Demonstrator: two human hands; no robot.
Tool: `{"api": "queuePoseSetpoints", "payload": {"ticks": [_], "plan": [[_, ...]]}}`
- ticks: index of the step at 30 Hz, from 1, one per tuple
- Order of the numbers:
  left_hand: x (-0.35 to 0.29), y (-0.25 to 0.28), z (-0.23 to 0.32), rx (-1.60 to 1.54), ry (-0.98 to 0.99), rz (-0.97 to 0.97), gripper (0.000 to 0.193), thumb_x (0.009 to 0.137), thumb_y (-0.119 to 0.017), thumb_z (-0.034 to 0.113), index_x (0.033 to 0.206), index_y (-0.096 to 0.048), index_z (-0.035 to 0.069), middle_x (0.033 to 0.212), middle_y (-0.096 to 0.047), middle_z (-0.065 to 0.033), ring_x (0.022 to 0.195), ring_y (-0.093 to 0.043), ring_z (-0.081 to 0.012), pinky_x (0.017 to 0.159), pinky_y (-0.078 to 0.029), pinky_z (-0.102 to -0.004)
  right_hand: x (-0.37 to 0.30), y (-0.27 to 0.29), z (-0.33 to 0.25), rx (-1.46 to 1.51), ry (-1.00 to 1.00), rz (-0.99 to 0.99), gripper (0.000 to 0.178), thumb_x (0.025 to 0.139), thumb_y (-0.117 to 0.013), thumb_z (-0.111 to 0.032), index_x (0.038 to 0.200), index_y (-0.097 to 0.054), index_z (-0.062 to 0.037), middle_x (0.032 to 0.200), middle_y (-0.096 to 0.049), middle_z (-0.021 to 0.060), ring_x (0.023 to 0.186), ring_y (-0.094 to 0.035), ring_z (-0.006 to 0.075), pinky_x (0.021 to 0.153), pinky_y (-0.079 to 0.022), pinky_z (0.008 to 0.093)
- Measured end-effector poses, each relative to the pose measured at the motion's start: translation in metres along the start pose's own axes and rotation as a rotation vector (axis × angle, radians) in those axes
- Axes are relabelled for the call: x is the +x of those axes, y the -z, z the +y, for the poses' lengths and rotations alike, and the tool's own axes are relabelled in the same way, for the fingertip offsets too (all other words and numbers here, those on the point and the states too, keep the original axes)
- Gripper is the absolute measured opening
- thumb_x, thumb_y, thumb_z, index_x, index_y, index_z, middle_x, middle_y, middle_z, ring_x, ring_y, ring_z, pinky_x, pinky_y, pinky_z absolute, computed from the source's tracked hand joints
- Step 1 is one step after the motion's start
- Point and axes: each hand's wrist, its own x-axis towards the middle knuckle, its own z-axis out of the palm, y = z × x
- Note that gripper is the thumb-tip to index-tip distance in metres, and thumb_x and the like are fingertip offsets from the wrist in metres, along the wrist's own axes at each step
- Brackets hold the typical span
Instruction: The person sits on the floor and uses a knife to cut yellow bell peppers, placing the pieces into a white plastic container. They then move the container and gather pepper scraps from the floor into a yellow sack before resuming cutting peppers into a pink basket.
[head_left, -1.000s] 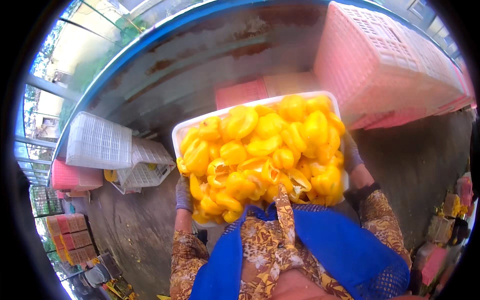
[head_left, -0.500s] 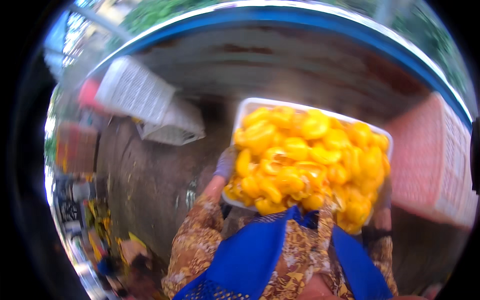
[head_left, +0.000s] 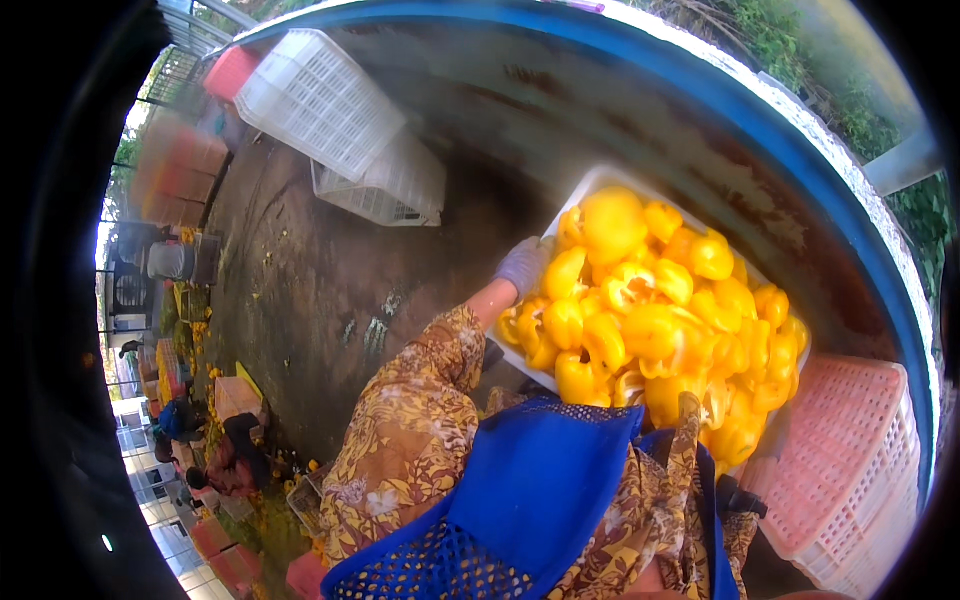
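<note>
One tray: a white tray (head_left: pixel 590 190) heaped with cut yellow bell peppers (head_left: pixel 650 320) was carried in front of the person's chest, tilted, its far corner towards the blue rim of the wall (head_left: pixel 800 130).
Left hand: the left hand (head_left: pixel 522 266), in a pale glove, was clasped on the tray's left edge, fingers wrapped round the rim.
Right hand: the right hand was hidden behind the peppers and the tray; only a dark cuff (head_left: pixel 740 497) showed below the load, so I could not tell how its fingers lay.
Clothing: a patterned brown sleeve (head_left: pixel 410 430) and a blue mesh apron (head_left: pixel 530 490) filled the lower middle of the view, the apron's top touching the near side of the tray.
Right side: a pink slatted crate (head_left: pixel 850 470) stood just beside the tray, low at the right.
Upper left: two white slatted crates (head_left: pixel 330 100) lay on the wet concrete floor (head_left: pixel 300 290), well apart from the tray.
Far left: a person (head_left: pixel 225 450) crouched beside scattered yellow scraps and pink crates.
</note>
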Motion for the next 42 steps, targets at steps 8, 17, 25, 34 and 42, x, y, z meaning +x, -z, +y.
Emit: {"api": "queuePoseSetpoints", "payload": {"ticks": [8, 17, 25, 34, 42], "plan": [[-0.004, 0.009, 0.016, 0.101, 0.077, -0.055, 0.035, 0.093, -0.035, 0.025, 0.115, -0.055, 0.007, 0.115, -0.054, -0.0215, 0.11, -0.051, -0.0346, 0.092, -0.042, -0.0389, -0.021, 0.0, 0.009, -0.069, -0.021, 0.06, 0.048, 0.092, -0.045, -0.04, 0.127, -0.048, -0.0068, 0.122, -0.053, 0.0088, 0.112, -0.05, 0.0253, 0.097, -0.041, 0.0391], [-0.001, 0.007, 0.03, 0.147, 0.019, -0.135, 0.045, 0.093, -0.039, 0.038, 0.107, -0.056, -0.001, 0.111, -0.056, -0.0261, 0.108, -0.05, -0.0405, 0.09, -0.041, -0.0399, -0.046, 0.03, 0.028, -0.13, -0.105, 0.17, 0.046, 0.092, -0.045, -0.038, 0.125, -0.049, -0.0066, 0.12, -0.054, 0.0087, 0.109, -0.051, 0.0245, 0.096, -0.041, 0.0382], [0.01, 0.006, 0.017, -0.425, 0.205, -0.226, 0.052, 0.09, -0.043, 0.045, 0.11, -0.057, -0.002, 0.109, -0.06, -0.0214, 0.104, -0.056, -0.0342, 0.088, -0.041, -0.0394, -0.04, 0.047, 0.014, -0.211, -0.075, 0.124, 0.043, 0.093, -0.045, -0.036, 0.124, -0.051, -0.0065, 0.118, -0.055, 0.0087, 0.107, -0.052, 0.0237, 0.095, -0.041, 0.0375], [-0.09, 0.064, -0.065, -0.645, 0.133, 0.196, 0.04, 0.088, -0.056, 0.033, 0.113, -0.057, 0.001, 0.09, -0.064, -0.0115, 0.081, -0.06, -0.0184, 0.076, -0.048, -0.0304, -0.027, 0.045, -0.01, -0.464, 0.01, 0.003, 0.041, 0.093, -0.045, -0.034, 0.122, -0.052, -0.0064, 0.115, -0.056, 0.0087, 0.105, -0.053, 0.0229, 0.094, -0.042, 0.0366], [-0.316, -0.036, -0.278, -0.387, 0.243, -0.003, 0.025, 0.085, -0.048, 0.022, 0.079, -0.063, 0.003, 0.07, -0.065, -0.0115, 0.061, -0.062, -0.0237, 0.054, -0.046, -0.0352, -0.049, -0.036, -0.032, -1.066, 0.351, -0.052, 0.038, 0.094, -0.045, -0.032, 0.121, -0.053, -0.0062, 0.113, -0.057, 0.0087, 0.103, -0.054, 0.0222, 0.093, -0.042, 0.0358]]}}
